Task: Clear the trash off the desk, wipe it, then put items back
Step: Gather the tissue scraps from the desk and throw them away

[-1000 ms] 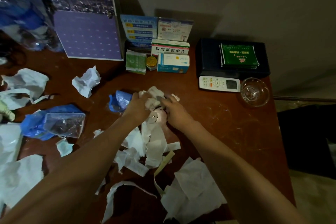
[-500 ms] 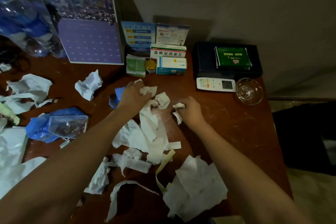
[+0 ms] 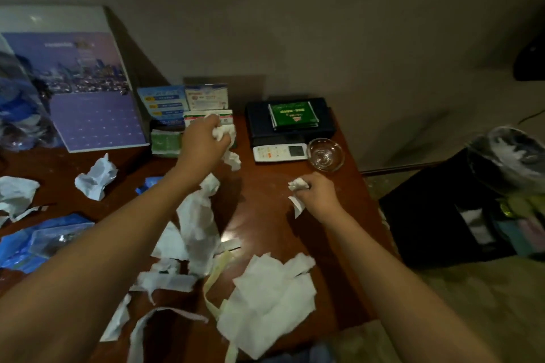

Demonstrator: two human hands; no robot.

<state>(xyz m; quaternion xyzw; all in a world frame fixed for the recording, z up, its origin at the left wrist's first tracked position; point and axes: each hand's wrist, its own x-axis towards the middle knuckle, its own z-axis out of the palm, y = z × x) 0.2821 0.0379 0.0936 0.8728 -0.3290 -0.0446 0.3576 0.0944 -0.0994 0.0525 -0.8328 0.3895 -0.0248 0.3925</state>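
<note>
Trash: torn white tissue paper, loose on the worktop [image 3: 265, 209]. Left hand [image 3: 203, 144] is clenched on a crumpled wad, raised, with a long tissue strip [image 3: 197, 221] trailing from it toward the worktop. Right hand [image 3: 317, 193] is closed round a small tissue scrap [image 3: 298, 186], just in front of the glass bowl [image 3: 325, 154].

Handling, judged: paper is very light, soft, tears readily; best bunched in a fist, not pinched at an edge.

A flat tissue sheet [image 3: 271, 298] lies well in front of the bowl; a crumpled ball [image 3: 95, 178] far to its left.

Obstacles: bowl looks fragile; remote control [image 3: 280, 153] touches or nearly touches it on the left; medicine boxes [image 3: 206, 118] sit behind the left hand. A dark bin [image 3: 460, 209] stands right of the bowl, off the worktop.
</note>
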